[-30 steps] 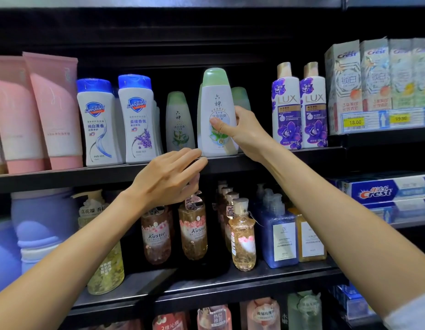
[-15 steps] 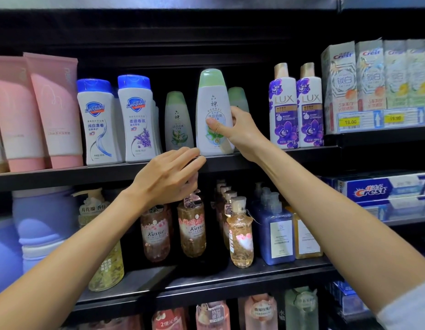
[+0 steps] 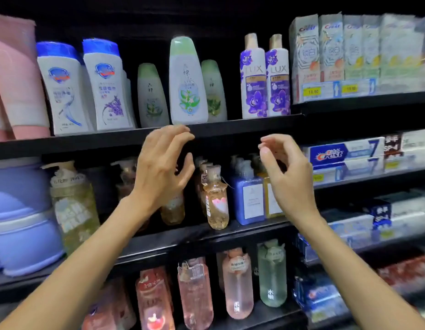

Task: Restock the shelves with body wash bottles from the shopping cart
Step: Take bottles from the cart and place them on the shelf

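A white body wash bottle with a pale green cap (image 3: 187, 84) stands upright at the front edge of the upper shelf (image 3: 230, 128). Two smaller bottles of the same kind (image 3: 152, 96) stand behind it on either side. My left hand (image 3: 161, 167) hovers just below that shelf edge, fingers loosely spread and holding nothing. My right hand (image 3: 285, 172) is lower and to the right, in front of the middle shelf, fingers relaxed and empty. Neither hand touches the bottle. The shopping cart is out of view.
Blue-capped white bottles (image 3: 83, 86) and pink tubes (image 3: 13, 79) fill the upper shelf's left; purple LUX bottles (image 3: 265, 77) and toothpaste boxes (image 3: 349, 51) stand to the right. Pump bottles (image 3: 216, 198) crowd the middle shelf, pink and clear bottles (image 3: 237, 282) the lower one.
My right hand has let go of the green-capped bottle and dropped down to the right. My left hand opened its fingers. The view shifted and blurred slightly.
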A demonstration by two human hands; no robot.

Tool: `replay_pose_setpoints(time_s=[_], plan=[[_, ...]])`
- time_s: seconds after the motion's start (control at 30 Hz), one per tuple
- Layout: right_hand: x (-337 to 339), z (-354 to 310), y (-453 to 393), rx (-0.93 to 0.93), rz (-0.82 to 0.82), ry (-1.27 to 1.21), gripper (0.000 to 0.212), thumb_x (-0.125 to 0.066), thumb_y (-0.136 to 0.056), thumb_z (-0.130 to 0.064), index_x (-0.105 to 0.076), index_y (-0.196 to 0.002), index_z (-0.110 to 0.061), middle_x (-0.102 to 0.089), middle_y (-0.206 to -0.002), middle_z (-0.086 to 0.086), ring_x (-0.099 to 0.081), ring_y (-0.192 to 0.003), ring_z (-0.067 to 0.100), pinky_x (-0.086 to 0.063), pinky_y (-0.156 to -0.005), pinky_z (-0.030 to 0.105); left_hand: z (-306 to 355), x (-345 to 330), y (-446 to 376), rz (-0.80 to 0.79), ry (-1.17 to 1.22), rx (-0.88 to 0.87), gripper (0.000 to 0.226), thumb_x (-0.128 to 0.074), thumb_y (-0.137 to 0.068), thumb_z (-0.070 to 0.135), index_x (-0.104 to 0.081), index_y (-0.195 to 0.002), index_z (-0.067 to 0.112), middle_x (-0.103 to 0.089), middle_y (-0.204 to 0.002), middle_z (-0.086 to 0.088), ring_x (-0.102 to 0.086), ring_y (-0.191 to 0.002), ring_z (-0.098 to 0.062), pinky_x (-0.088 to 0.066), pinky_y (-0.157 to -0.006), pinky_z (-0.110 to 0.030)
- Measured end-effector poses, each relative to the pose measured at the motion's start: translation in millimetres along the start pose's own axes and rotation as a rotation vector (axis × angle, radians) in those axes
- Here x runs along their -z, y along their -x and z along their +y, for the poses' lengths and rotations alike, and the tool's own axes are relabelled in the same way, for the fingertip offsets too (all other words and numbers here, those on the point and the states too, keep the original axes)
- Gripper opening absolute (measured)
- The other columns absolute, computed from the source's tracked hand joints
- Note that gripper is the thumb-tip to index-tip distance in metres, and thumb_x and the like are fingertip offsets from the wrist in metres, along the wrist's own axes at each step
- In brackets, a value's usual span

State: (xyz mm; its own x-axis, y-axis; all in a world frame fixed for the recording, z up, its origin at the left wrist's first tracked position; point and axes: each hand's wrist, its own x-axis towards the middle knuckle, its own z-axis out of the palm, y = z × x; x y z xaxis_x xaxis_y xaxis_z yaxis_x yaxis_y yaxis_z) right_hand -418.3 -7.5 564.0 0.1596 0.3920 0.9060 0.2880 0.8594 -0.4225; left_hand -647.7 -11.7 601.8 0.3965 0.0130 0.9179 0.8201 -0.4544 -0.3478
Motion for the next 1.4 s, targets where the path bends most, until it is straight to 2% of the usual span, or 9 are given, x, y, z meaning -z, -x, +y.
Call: replay_pose_setpoints(time_s=[0.17, 0.43, 0.57, 0.7, 0.8, 0.9, 1.2, 1.3, 1.4], plan=[[46, 50, 153, -0.283, -0.175, 0.21, 0.025, -0.055, -0.096, -0.017, -0.06, -0.12, -0.012, -0.062, -0.118, -0.002, -0.056, -0.114, 0.011, -0.041, -0.097, 0.021, 115, -52, 102, -0.093, 0.702, 0.596, 0.029, -0.053, -0.091, 0.009, -0.058, -0.119, 0.006, -0.058, -0.123, 0.005, -0.05, -0.115, 0.002, -0.036, -0.097, -0.013], [170, 56, 404, -1.086, -0.035, 0.317, 0.025, -0.048, -0.099, -0.025, -0.052, -0.121, -0.035, -0.052, -0.134, -0.01, -0.047, -0.12, 0.002, -0.026, -0.084, -0.007, 324, -94, 316, -0.835, 1.206, 1.269, 0.031, -0.052, -0.096, 0.011, -0.056, -0.126, 0.013, -0.059, -0.125, 0.0, -0.054, -0.116, -0.014, -0.035, -0.096, -0.015], [225, 20, 471, -1.211, 0.161, 0.404, 0.025, -0.048, -0.099, -0.022, -0.06, -0.114, -0.037, -0.058, -0.122, -0.023, -0.05, -0.114, -0.008, -0.029, -0.09, -0.001, 400, -85, 358, -1.135, 1.254, 1.234, 0.034, -0.053, -0.096, 0.014, -0.053, -0.13, 0.015, -0.064, -0.115, -0.002, -0.06, -0.098, -0.009, -0.041, -0.087, -0.012], [273, 0, 497, -1.29, 0.288, 0.481, 0.026, -0.046, -0.1, -0.024, -0.059, -0.118, -0.037, -0.057, -0.126, -0.018, -0.047, -0.12, -0.003, -0.029, -0.101, 0.014, 457, -85, 343, -1.306, 1.344, 1.062, 0.037, -0.054, -0.097, 0.026, -0.052, -0.132, 0.017, -0.059, -0.131, -0.008, -0.056, -0.119, -0.024, -0.041, -0.104, -0.039], [311, 1, 501, -1.297, 0.376, 0.52, 0.027, -0.043, -0.099, -0.03, -0.059, -0.12, -0.035, -0.055, -0.13, -0.017, -0.045, -0.127, 0.003, -0.028, -0.112, 0.026, 490, -98, 319, -1.328, 1.372, 0.88, 0.042, -0.047, -0.088, 0.05, -0.055, -0.125, 0.032, -0.057, -0.122, 0.014, -0.053, -0.104, 0.005, -0.033, -0.087, -0.006], [349, 10, 498, -1.284, 0.441, 0.525, 0.038, -0.038, -0.093, -0.044, -0.059, -0.123, -0.036, -0.053, -0.132, -0.022, -0.043, -0.127, -0.003, -0.029, -0.111, 0.023, 526, -125, 298, -1.323, 1.452, 0.825, 0.029, -0.051, -0.097, 0.032, -0.057, -0.126, 0.027, -0.055, -0.126, 0.016, -0.05, -0.111, 0.008, -0.028, -0.084, 0.006], [493, 64, 471, -1.285, 0.451, 0.667, 0.037, -0.035, -0.092, -0.047, -0.051, -0.124, -0.038, -0.047, -0.132, -0.024, -0.039, -0.121, -0.013, -0.025, -0.095, 0.0, 673, -207, 248, -1.492, 1.489, 0.79, 0.046, -0.044, -0.092, 0.043, -0.052, -0.132, 0.022, -0.058, -0.132, -0.004, -0.053, -0.122, -0.022, -0.038, -0.108, -0.042], [542, 74, 478, -1.313, 0.444, 0.747, 0.032, -0.043, -0.097, -0.032, -0.056, -0.125, -0.028, -0.053, -0.132, -0.013, -0.045, -0.124, -0.001, -0.032, -0.106, 0.016, 726, -226, 248, -1.531, 1.494, 0.787, 0.038, -0.046, -0.095, 0.036, -0.052, -0.131, 0.024, -0.061, -0.104, 0.015, -0.053, -0.091, 0.003, -0.043, -0.086, -0.009], [576, 82, 491, -1.364, 0.476, 0.793, 0.029, -0.047, -0.099, -0.02, -0.06, -0.125, -0.02, -0.057, -0.13, -0.009, -0.047, -0.124, 0.002, -0.033, -0.107, 0.02, 765, -240, 249, -1.604, 1.491, 0.745, 0.031, -0.047, -0.096, 0.033, -0.051, -0.126, 0.027, -0.053, -0.119, 0.014, -0.048, -0.109, -0.002, -0.038, -0.094, -0.02]])
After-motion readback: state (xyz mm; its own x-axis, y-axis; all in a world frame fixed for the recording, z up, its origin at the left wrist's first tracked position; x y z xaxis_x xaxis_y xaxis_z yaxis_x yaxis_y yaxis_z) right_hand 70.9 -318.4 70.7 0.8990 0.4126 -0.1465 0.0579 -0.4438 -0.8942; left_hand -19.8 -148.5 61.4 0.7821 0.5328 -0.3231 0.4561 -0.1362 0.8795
